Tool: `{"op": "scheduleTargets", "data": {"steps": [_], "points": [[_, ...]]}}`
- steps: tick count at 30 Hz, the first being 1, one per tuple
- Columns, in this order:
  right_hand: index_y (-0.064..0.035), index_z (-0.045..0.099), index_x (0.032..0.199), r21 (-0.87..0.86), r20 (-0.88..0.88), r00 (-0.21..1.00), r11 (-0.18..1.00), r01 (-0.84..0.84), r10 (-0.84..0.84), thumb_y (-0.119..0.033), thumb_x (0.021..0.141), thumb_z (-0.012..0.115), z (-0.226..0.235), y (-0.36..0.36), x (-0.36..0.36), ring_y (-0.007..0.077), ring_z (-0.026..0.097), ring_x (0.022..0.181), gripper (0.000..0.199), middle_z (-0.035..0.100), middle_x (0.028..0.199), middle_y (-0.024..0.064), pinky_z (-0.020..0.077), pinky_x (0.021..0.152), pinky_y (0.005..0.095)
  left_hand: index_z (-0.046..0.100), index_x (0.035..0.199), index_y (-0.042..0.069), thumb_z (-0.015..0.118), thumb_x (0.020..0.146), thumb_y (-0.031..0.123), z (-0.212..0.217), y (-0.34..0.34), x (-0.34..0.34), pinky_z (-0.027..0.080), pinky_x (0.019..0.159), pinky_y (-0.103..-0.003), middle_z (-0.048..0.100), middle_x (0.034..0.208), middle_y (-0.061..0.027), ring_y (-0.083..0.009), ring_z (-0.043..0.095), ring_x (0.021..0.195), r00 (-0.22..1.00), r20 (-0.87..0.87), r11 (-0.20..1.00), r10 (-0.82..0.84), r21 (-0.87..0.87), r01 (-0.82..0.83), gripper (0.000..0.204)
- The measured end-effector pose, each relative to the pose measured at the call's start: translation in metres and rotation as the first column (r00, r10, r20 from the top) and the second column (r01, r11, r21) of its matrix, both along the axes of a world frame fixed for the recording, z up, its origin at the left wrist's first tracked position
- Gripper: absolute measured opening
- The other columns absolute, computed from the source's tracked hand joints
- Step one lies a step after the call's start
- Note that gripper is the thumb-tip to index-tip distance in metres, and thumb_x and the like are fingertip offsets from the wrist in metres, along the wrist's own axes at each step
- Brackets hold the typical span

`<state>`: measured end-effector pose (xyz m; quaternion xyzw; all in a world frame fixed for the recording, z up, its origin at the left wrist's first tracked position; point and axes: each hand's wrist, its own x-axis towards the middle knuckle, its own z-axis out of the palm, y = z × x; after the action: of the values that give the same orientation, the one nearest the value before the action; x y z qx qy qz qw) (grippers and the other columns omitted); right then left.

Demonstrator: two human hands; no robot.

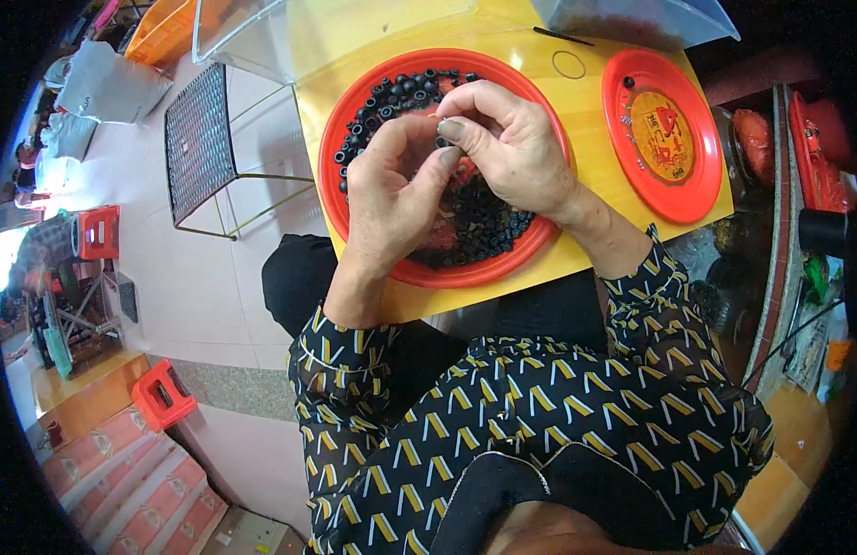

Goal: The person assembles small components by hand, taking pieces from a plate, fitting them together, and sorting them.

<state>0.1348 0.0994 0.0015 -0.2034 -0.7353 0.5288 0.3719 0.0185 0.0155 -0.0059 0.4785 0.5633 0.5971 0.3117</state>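
Note:
My left hand [387, 203] and my right hand [521, 153] meet over a round red tray [461, 276], thumbs and fingertips pinched together. Between them is a small black ring-shaped part [442, 141], mostly covered by the fingers. Both hands are closed on it. Many small black parts [488, 222] lie in the tray, heaped at the near side and spread along the far left, several of them ring-shaped. To the right sits a red plate [701, 190] with a printed yellow centre. One black piece [629, 81] and some tiny silvery bits [632, 139] lie on it.
Both the tray and plate rest on a yellow tabletop [585, 120]. A thin loop [554, 67] and a slim black stick [562, 36] lie beyond them. Clear plastic bins [248, 42] stand at the far edge. A woven black stool [199, 143] is on the left.

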Motion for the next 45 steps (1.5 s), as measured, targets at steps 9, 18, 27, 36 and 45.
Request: {"op": "scheduleTargets", "data": {"steps": [9,18,27,36,45], "points": [[-0.0004,0.056,0.091,-0.155,-0.106,0.994,0.987,-0.027,0.011,-0.006,0.083,0.056,0.005,0.002,0.004,0.0052,0.051,0.07,0.009,0.056,0.079,0.0001,0.0434,0.063,0.0176,0.055,0.094,-0.004,0.06,0.078,0.001,-0.004,0.001,-0.012,0.049,0.069,-0.024,0.061,0.084,-0.0081,-0.0128,0.059,0.074,0.801,0.583,0.983,-0.134,-0.023,0.181,0.017],[-0.0002,0.062,0.088,-0.151,-0.128,0.99,0.985,-0.081,0.062,-0.003,0.079,0.059,0.005,0.003,0.002,0.0079,0.056,0.07,0.009,0.059,0.077,0.0026,0.0479,0.061,0.0209,0.055,0.094,-0.003,0.06,0.077,-0.002,-0.003,0.001,-0.01,0.051,0.067,-0.027,0.061,0.086,-0.0098,-0.0162,0.06,0.072,0.633,0.756,0.982,-0.169,0.073,0.175,0.018],[-0.0003,0.063,0.086,0.166,-0.115,0.993,0.986,-0.008,0.027,0.002,0.074,0.061,-0.002,0.007,0.001,0.0127,0.055,0.069,0.012,0.057,0.076,0.0061,0.0454,0.061,0.023,0.055,0.095,-0.002,0.061,0.076,0.0,-0.002,0.001,-0.01,0.048,0.061,-0.024,0.062,0.08,-0.0097,-0.016,0.06,0.069,0.67,0.731,0.989,-0.13,0.048,0.14,0.019],[-0.0008,0.062,0.091,0.392,-0.029,0.999,0.92,-0.022,0.037,0.004,0.074,0.06,-0.002,0.006,0.001,0.0133,0.056,0.068,0.018,0.056,0.076,0.007,0.0465,0.058,0.0241,0.055,0.095,-0.003,0.06,0.079,0.003,-0.003,0.001,-0.013,0.048,0.06,-0.024,0.061,0.081,-0.0102,-0.0154,0.06,0.069,0.689,0.708,0.986,-0.157,0.078,0.145,0.017],[0.0015,0.059,0.094,-0.667,-0.254,0.945,0.671,-0.325,0.205,-0.009,0.084,0.053,0.002,0.024,0.011,0.0089,0.054,0.065,0.015,0.058,0.076,0.0049,0.0473,0.058,0.0229,0.055,0.098,0.0,0.058,0.081,0.005,-0.003,-0.003,-0.018,0.048,0.063,-0.026,0.061,0.085,-0.0094,-0.0162,0.059,0.072,0.617,0.777,0.986,-0.124,0.027,0.164,0.019]]}}
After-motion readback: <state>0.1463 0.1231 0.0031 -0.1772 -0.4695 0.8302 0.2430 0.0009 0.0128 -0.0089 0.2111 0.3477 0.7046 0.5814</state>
